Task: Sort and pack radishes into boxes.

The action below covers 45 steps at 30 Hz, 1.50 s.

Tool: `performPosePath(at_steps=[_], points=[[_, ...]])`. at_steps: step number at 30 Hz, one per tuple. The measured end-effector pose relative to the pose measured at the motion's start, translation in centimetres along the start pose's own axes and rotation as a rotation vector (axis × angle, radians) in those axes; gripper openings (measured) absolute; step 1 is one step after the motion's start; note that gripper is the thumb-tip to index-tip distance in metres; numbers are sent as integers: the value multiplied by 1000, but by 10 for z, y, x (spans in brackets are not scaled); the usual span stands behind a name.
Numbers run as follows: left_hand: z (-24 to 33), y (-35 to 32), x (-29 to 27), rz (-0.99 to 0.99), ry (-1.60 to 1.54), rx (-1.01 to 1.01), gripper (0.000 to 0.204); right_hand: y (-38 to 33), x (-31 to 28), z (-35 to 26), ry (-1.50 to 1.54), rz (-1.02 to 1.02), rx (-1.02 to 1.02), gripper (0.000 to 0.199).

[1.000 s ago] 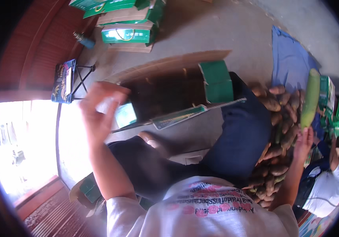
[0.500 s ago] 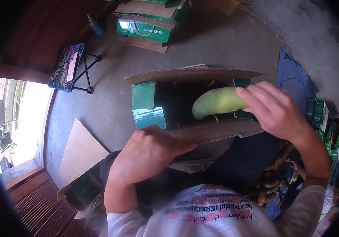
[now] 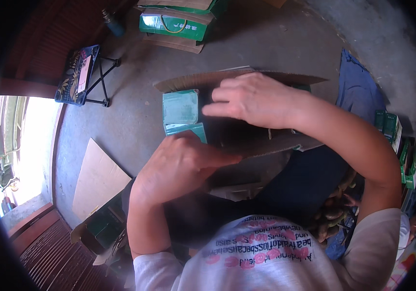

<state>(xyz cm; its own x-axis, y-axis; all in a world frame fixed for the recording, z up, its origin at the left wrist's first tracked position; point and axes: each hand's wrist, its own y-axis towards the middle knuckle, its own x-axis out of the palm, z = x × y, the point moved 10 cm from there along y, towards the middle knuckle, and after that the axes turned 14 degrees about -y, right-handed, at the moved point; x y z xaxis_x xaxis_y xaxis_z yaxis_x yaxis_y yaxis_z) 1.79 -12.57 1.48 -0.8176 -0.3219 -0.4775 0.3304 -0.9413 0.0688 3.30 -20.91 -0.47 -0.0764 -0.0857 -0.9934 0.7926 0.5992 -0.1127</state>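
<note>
1. Two hands of mine at work at the open carton, and that carton is right in front of me, my legs on its near side.
2. Progress check: it stands set up, mouth facing me, but nothing is closed. The far flap stands out along its back edge, and a green end flap is turned out at its left end.
3. How full is it? I can't tell: the inside is dark and my arm covers much of it. Brown produce lies outside, off the carton's near right corner, so I'd judge plenty remains unboxed.
4. Now the right hand: it's over the carton's mouth, fingers pointing toward the left end, loosely bent and parted, nothing visible between them. That elbow is bent wide out beyond the carton's right end, the forearm crossing above its rim.
5. Over to the left hand: it's at the carton's near left corner, back up, wrist turned inward, one digit stretched along the near edge. The other fingertips are hidden, so whether they're pinching the cardboard I can't tell.
</note>
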Motion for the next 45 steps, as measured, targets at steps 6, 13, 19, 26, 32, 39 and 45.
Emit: performPosePath(at_steps=[6,13,19,26,32,39,45], points=[[-5,-2,-5,2,48,-54,34,-92,-112,33,185,454,225,38],[3,5,-15,183,-53,-7,37,-315,-85,83,279,665,816,35],[-24,-18,-71,555,-136,27,29,-528,45,71,486,470,1389,37],[-73,-88,-145,1127,-299,-185,35,-708,210,-31,574,366,1653,38],[-77,-88,-134,1159,-365,-219,39,-806,353,-187,803,245,1944,38],[-79,-90,-116,1097,-348,-241,36,-796,425,-305,1059,-24,2273,39],[-86,-101,-103,970,-55,-360,38,-788,457,-333,1082,57,2423,52]])
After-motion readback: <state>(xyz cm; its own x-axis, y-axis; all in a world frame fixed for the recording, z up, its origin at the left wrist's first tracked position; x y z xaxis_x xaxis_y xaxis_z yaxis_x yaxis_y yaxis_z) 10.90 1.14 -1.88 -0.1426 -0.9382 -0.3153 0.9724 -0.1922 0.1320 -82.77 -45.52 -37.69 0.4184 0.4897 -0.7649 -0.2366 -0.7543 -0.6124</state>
